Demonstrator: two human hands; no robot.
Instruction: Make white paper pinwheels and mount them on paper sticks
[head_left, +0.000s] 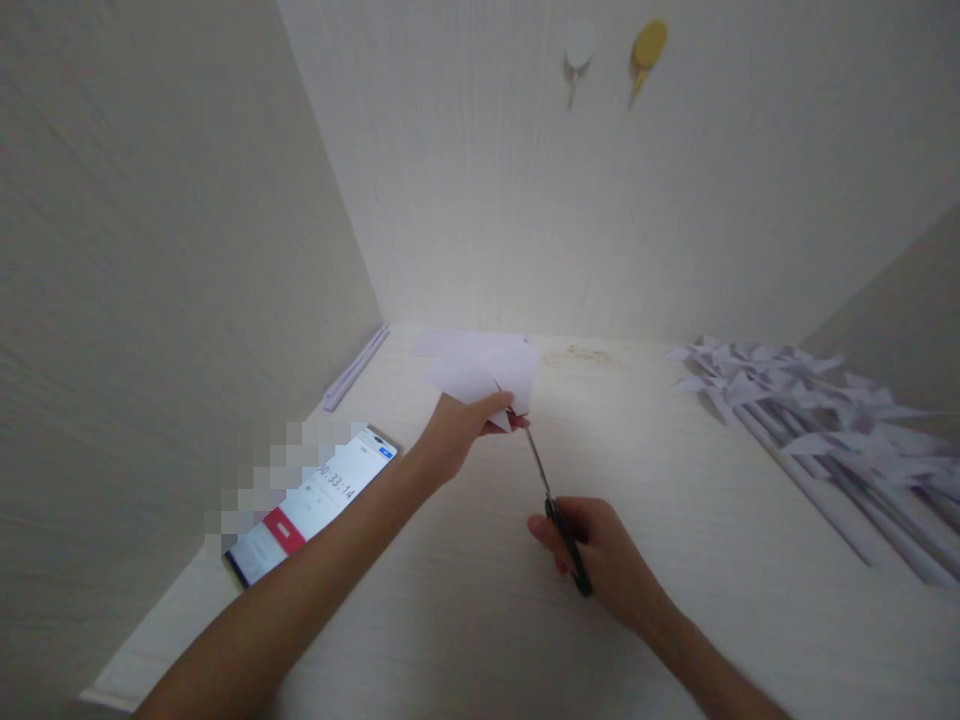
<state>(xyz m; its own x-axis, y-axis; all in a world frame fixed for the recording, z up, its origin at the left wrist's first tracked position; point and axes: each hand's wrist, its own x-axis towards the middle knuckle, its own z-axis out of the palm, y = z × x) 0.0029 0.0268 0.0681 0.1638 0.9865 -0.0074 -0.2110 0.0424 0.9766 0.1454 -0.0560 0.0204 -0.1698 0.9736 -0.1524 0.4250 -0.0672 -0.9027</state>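
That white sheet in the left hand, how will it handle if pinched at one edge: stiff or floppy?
Likely light and floppy: the paper sheet looks thin and is held only at one corner by the left hand. Probably tears easily; the scissors in the right hand meet its edge.

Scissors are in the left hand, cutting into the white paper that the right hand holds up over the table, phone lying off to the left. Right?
Not quite: the hands are swapped. The head view shows the scissors in the right hand, while the left hand holds the white paper over the table. The phone does lie to the left.
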